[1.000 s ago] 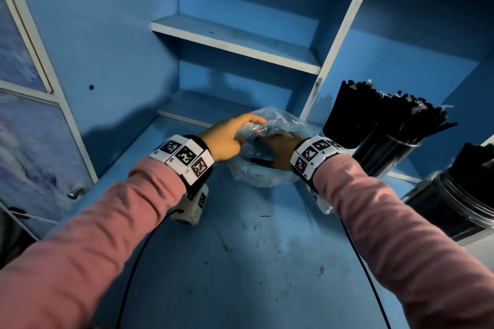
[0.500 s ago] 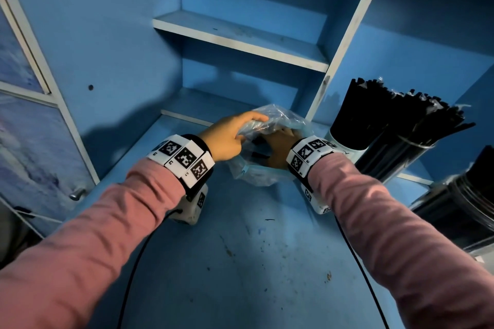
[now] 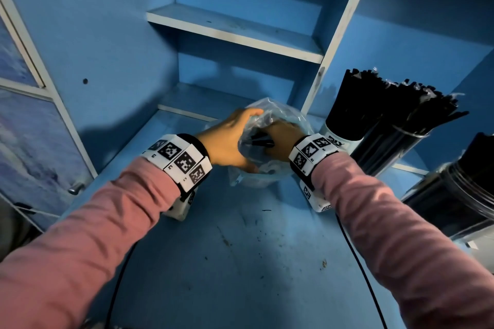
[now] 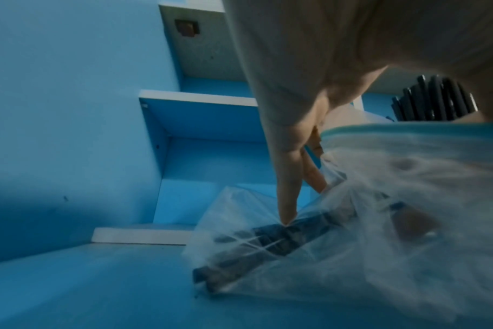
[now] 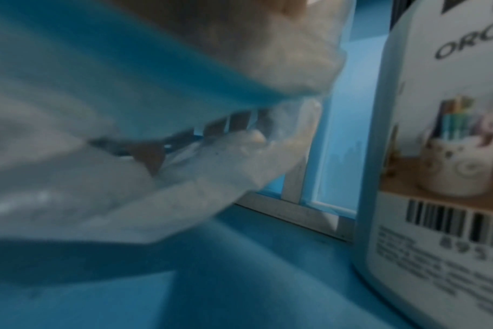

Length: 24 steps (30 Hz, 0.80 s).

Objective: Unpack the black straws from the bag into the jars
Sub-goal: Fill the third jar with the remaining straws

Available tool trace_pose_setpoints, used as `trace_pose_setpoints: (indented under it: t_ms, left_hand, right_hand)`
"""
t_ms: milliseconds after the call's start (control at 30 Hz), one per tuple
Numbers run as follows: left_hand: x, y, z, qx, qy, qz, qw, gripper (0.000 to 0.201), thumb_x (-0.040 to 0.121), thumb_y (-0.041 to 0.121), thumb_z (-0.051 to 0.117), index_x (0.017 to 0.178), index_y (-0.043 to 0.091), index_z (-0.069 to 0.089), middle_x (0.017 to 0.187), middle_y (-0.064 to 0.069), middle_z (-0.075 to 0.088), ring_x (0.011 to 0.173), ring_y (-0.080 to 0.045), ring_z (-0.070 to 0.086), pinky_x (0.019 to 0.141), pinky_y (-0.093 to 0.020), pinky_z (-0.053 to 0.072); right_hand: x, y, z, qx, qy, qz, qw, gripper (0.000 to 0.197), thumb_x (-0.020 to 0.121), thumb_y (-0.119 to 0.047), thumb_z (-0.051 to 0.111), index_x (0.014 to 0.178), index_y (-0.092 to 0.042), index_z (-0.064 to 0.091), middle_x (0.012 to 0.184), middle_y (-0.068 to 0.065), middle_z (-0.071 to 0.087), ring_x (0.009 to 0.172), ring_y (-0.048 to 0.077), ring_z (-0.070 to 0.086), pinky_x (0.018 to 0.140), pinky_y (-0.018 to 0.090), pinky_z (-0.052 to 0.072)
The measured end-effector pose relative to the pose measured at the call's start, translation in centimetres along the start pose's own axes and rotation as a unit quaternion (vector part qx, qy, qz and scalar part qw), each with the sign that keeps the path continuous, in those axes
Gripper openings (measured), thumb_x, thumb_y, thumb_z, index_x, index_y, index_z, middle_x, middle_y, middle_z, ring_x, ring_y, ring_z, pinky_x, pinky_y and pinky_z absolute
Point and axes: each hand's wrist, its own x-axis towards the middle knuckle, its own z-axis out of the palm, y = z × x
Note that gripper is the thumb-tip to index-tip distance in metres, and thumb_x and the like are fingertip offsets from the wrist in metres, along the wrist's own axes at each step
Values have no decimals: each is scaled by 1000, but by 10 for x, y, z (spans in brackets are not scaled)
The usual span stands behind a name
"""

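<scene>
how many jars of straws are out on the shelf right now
3: a white labelled jar beside the bag, a clear jar right of it, and a third jar at the right edge; more may sit off-frame.

Both hands meet at a clear plastic bag (image 3: 270, 176) on the blue shelf surface (image 3: 240, 262). The left hand (image 3: 230, 139) cups the bag's left side, fingers curved over its top. The right hand (image 3: 280, 141) is inside the bag, around a few black straws (image 3: 260, 141). Just right of the right hand stand jars (image 3: 339, 139) packed with upright black straws.
</scene>
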Motion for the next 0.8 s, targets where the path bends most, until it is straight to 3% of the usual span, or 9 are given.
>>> trace_pose_setpoints:
  t_ms: [100,267,400,567,700,800]
  left_hand:
    - [0,-1,2,16,1,8,1000,125,58,27,91,151,20,9,153,-6,17,137,-21,29,104,-20,27]
    - [1,-10,1,29,-3,-2,1000,124,58,22,91,150,27,9,151,-4,18,137,-23,31,110,-34,34]
    - [2,-13,2,25,-4,8,1000,120,58,17,90,150,25,13,152,-4,21,138,-19,29,107,-25,31]
    - [0,-7,7,32,-5,4,999,118,59,13,90,150,22,15,154,-5,22,138,-18,28,101,-17,26]
    - [-3,-3,6,35,-14,-4,999,119,60,13,90,151,23,13,156,-4,19,140,-19,25,105,-21,25]
    - [-6,-3,7,34,-15,-9,999,119,60,16,90,151,23,14,156,-4,20,141,-21,26,110,-26,27]
  right_hand:
    - [-6,1,-1,-12,15,-23,1000,36,84,-17,63,120,-23,59,120,2,62,111,24,57,100,41,44]
    - [-25,3,-3,19,42,-62,997,30,88,-8,56,114,-21,64,115,0,65,107,22,59,96,37,45]
    - [-38,6,-1,98,75,-95,988,31,82,-2,63,110,-14,69,109,4,69,103,22,61,94,34,45]
    - [-42,4,3,49,33,-49,997,28,85,-11,63,114,-11,66,116,9,61,109,26,56,96,29,40]
    - [-45,0,7,13,38,-5,999,31,90,-28,61,110,-4,60,114,15,54,103,30,55,89,32,41]
    - [-49,-2,6,11,42,-3,999,27,93,-26,57,108,-3,57,111,17,58,101,31,56,83,32,40]
